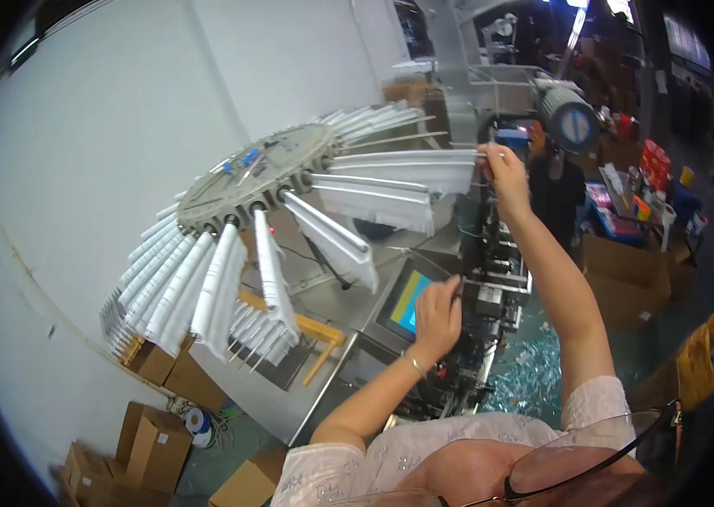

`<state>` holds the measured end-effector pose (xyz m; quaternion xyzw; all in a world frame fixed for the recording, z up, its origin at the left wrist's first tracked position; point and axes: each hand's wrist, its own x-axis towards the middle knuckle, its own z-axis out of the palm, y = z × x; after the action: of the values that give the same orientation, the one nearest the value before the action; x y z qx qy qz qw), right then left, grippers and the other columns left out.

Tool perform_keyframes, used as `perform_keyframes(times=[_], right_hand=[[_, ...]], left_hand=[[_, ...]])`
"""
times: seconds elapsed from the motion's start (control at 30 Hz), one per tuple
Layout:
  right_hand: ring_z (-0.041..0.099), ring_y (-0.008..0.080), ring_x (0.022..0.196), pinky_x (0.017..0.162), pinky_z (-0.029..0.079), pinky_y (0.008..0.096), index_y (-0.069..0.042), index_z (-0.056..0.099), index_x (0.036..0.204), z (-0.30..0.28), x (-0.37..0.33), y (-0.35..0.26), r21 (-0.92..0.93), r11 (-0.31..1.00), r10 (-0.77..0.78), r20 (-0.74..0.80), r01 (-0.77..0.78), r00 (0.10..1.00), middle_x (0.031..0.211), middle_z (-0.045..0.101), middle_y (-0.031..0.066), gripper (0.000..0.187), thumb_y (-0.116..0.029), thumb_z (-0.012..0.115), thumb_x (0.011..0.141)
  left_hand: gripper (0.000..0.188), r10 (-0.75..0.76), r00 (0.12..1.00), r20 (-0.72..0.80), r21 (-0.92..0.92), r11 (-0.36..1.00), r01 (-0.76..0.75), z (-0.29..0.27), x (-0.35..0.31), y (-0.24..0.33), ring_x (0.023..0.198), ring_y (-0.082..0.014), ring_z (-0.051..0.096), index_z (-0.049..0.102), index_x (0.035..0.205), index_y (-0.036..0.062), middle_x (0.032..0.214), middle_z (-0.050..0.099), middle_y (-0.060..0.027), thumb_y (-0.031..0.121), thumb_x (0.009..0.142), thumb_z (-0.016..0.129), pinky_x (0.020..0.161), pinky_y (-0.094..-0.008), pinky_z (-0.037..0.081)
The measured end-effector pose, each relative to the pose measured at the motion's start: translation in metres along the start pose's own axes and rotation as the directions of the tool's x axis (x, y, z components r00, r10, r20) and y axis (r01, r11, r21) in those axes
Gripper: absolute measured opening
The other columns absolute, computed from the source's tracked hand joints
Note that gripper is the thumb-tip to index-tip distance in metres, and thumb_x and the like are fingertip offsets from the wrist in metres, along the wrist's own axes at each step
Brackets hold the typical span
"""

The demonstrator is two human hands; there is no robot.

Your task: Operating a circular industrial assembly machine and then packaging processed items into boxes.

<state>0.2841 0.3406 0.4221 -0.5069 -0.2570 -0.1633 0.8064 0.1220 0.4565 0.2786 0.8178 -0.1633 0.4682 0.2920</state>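
On my left, the round wheel [294, 150] carries rods draped with white sheets [223, 291]; if it turned while I reach, a rod could knock my arm or tug a sheet askew. The touchscreen [405, 300] sits just beside my left hand [436, 321], so a stray knuckle might press it. That elbow is bent, fingers curled near the machine [485, 296]; I can't tell whether they grip anything. Farther right, the long white sheet [408, 171] spans from wheel to my right hand [506, 176]; an uneven pull could crease it. My right arm stretches forward, thumb and fingers apparently pinching its outer end.
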Motion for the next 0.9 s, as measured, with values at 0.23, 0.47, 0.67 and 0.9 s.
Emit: perform_keyframes(times=[0.23, 0.47, 0.67, 0.9], right_hand=[[0.034, 0.0027, 0.051, 0.046, 0.025, 0.0168, -0.009, 0.059, 0.087, 0.003, 0.006, 0.01, 0.264, 0.956, 0.131, 0.003, -0.127, 0.991, 0.061, 0.042, -0.0072, 0.031, -0.039, 0.051, 0.09], [0.029, 0.0024, 0.049, 0.045, 0.022, 0.0178, -0.014, 0.049, 0.076, 0.01, 0.011, 0.025, 0.27, 0.963, -0.045, 0.107, 0.014, 0.993, 0.057, 0.031, -0.0082, 0.033, -0.044, 0.046, 0.09], [0.031, 0.0017, 0.051, 0.045, 0.022, 0.017, -0.015, 0.045, 0.07, 0.013, 0.008, 0.028, 0.161, 0.987, 0.0, 0.049, -0.008, 0.999, 0.059, 0.035, -0.0076, 0.034, -0.041, 0.046, 0.091], [0.032, 0.0033, 0.049, 0.044, 0.025, 0.0178, -0.014, 0.047, 0.07, 0.008, 0.009, 0.03, 0.187, 0.976, -0.113, -0.003, 0.112, 0.994, 0.057, 0.038, -0.0063, 0.032, -0.037, 0.045, 0.092]], left_hand=[[0.016, -0.055, 0.984, 0.172, -0.117, 0.99, 0.076, -0.065, -0.056, 0.006, 0.073, -0.0292, 0.053, 0.061, 0.089, 0.0049, 0.078, 0.053, -0.0105, 0.003, 0.074, 0.057, 0.066, -0.0374, 0.042], [0.01, -0.195, 0.944, 0.265, -0.204, 0.946, 0.252, -0.093, -0.089, -0.002, 0.066, -0.0249, 0.054, 0.061, 0.085, 0.0015, 0.074, 0.054, -0.0104, 0.001, 0.077, 0.056, 0.058, -0.0309, 0.042], [0.011, -0.227, 0.934, 0.277, -0.217, 0.932, 0.291, -0.104, -0.099, -0.01, 0.064, -0.022, 0.055, 0.062, 0.087, 0.0014, 0.074, 0.055, -0.0099, 0.001, 0.078, 0.056, 0.055, -0.0286, 0.042], [0.01, -0.259, 0.92, 0.293, -0.196, 0.926, 0.323, -0.111, -0.099, -0.012, 0.064, -0.0241, 0.054, 0.063, 0.085, 0.0027, 0.071, 0.054, -0.0107, 0.001, 0.077, 0.056, 0.056, -0.03, 0.042]])
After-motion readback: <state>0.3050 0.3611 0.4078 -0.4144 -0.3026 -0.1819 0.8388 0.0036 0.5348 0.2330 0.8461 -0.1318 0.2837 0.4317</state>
